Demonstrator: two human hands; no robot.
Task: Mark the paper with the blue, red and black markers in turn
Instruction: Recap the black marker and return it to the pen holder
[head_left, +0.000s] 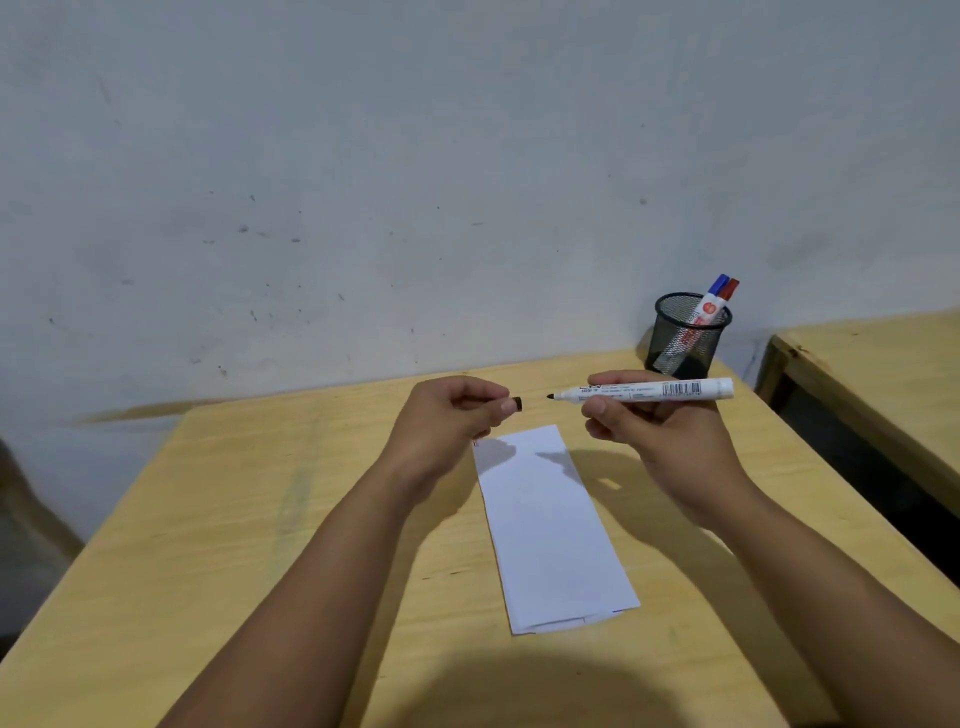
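A folded white paper (550, 525) lies lengthwise on the wooden desk (260, 493), with a small red mark near its far left corner. My right hand (660, 441) holds the black marker (660, 389) level above the paper's far end, its uncapped black tip pointing left. My left hand (452, 415) pinches the marker's black cap (517, 404), a short gap away from the tip. The blue marker (719, 285) and the red marker (730, 289) stand capped in a black mesh pen holder (685, 338) at the desk's far right corner.
A grey scuffed wall (415, 182) rises right behind the desk. A second wooden desk (883, 374) stands to the right across a narrow dark gap. My forearms reach in from the bottom of the view on either side of the paper.
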